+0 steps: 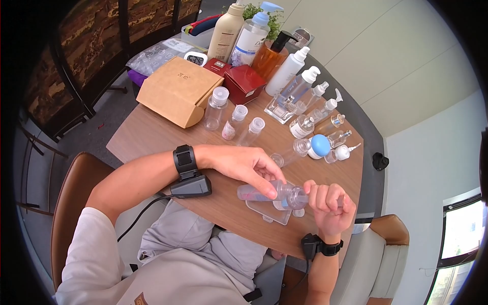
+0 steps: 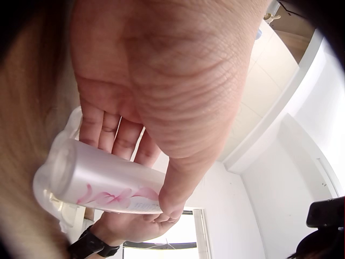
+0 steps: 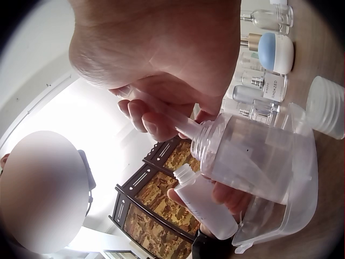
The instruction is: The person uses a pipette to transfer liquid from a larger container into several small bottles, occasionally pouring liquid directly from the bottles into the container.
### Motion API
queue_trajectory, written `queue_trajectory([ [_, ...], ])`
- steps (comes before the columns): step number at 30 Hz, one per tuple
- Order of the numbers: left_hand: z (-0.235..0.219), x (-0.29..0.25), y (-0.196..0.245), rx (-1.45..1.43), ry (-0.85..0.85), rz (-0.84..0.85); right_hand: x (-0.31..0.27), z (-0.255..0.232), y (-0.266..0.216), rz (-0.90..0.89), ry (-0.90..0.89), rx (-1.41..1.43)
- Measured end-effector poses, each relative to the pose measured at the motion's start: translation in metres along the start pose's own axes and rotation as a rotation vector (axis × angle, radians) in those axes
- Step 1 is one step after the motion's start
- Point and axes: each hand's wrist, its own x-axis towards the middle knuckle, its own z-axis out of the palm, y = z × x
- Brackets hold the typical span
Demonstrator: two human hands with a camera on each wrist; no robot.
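My left hand (image 1: 249, 165) grips a small frosted bottle (image 1: 252, 193) with a pink flower print, held on its side just above the wooden table (image 1: 152, 142). The left wrist view shows the thumb and fingers of that hand (image 2: 178, 81) wrapped round the frosted bottle (image 2: 108, 183). A clear bottle (image 1: 294, 195) lies close beside it, neck toward my right hand (image 1: 330, 201). The right hand (image 3: 161, 48) pinches a thin clear tube (image 3: 172, 118) at the mouth of the clear bottle (image 3: 253, 156). A clear plastic tray (image 1: 267, 213) lies under both.
Several small empty bottles (image 1: 236, 122) stand mid-table, with a cardboard box (image 1: 178, 91) and a red box (image 1: 244, 81) behind them. Tall pump and lotion bottles (image 1: 249, 35) crowd the far edge. A blue-capped jar (image 1: 320, 146) sits right. A brown chair (image 1: 76, 193) is at left.
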Motion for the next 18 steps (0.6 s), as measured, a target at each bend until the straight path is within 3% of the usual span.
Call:
queue_trajectory([
  [18, 0.0004, -0.0002, 0.0021, -0.002, 0.002, -0.001, 0.0004, 0.0000, -0.0006, -0.001, -0.008, 0.001],
])
